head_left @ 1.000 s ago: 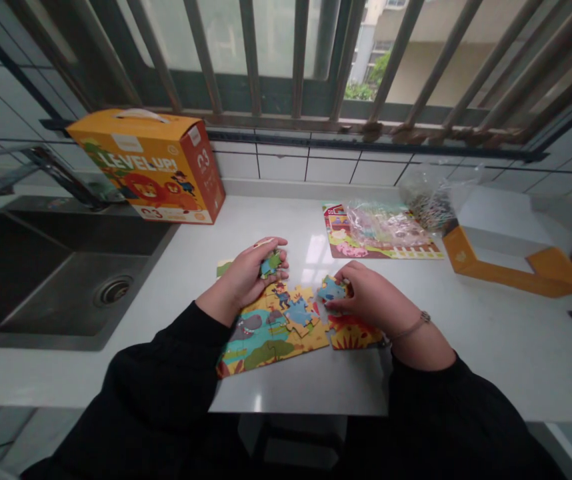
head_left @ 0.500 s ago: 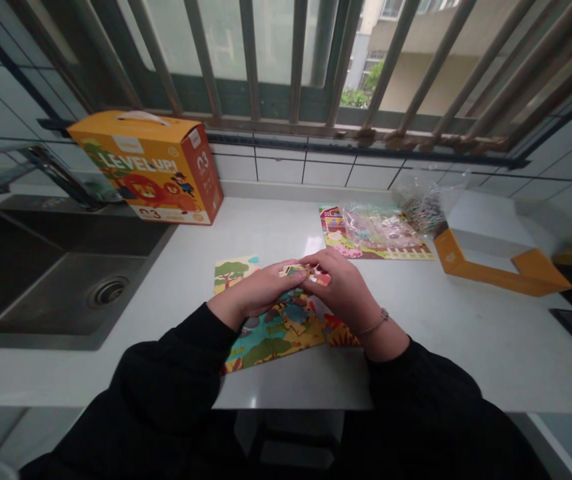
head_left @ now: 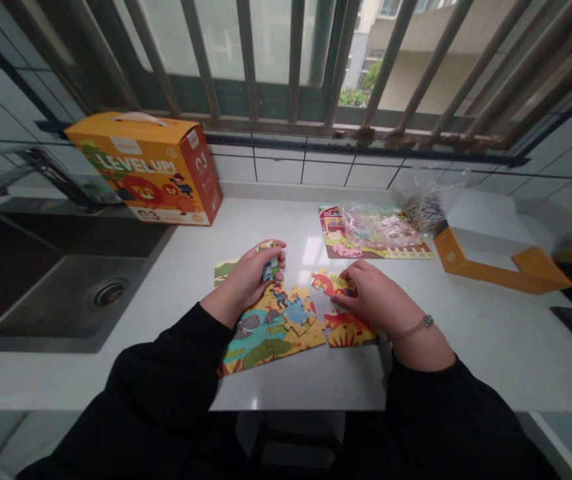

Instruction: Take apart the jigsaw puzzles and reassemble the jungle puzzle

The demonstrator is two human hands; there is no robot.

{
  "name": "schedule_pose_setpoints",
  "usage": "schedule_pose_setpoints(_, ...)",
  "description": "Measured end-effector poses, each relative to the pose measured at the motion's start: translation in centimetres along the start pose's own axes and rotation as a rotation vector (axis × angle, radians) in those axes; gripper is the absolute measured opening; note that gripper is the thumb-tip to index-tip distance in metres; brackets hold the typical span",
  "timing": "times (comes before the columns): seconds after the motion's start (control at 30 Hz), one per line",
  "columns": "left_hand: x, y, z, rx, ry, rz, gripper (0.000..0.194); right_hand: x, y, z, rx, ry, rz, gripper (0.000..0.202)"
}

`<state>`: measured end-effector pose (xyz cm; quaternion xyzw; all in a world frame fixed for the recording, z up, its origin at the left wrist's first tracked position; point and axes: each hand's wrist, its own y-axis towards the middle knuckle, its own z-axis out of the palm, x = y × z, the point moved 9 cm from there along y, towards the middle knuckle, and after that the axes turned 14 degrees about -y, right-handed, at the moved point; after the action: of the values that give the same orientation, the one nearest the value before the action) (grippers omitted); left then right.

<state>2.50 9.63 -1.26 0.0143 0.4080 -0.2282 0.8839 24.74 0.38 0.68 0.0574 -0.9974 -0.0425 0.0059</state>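
Observation:
My left hand [head_left: 253, 270] is closed around a small stack of puzzle pieces [head_left: 270, 265], above the upper left of a partly joined jigsaw puzzle [head_left: 261, 340] with trees, water and a hippo. On the puzzle lies a loose blue-and-yellow piece [head_left: 297, 315]. To the right, my right hand [head_left: 366, 293] pinches a red-and-yellow puzzle piece [head_left: 330, 283] with a lion on it, between thumb and fingers. Just below that hand rests another red-and-yellow piece section [head_left: 349, 330], set a little apart from the puzzle's right edge.
An orange carton [head_left: 151, 173] stands at the back left beside the steel sink [head_left: 81, 333]. At the back right lie a farm-picture puzzle [head_left: 381, 253] under clear plastic, a plastic bag [head_left: 423, 207] and an open orange-and-white box lid [head_left: 491, 267]. A barred window runs behind.
My hands were together over the puzzle and have moved apart. The left went up and left with the stack; the right went right and down with the lion piece.

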Motion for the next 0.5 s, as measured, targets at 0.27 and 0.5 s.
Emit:
schedule_pose_setpoints(0.27,0.1,0.3,-1.1,-0.11,0.009,-0.005,0.024,1.2,0.7,-1.3,-0.125,0.116,-0.042,0.039)
schedule_pose_setpoints(0.5,0.3,0.2,-0.8,-0.083,-0.004,-0.029,0.026,3.9,1.6,-1.5,-0.168,0.086,-0.097,0.031)
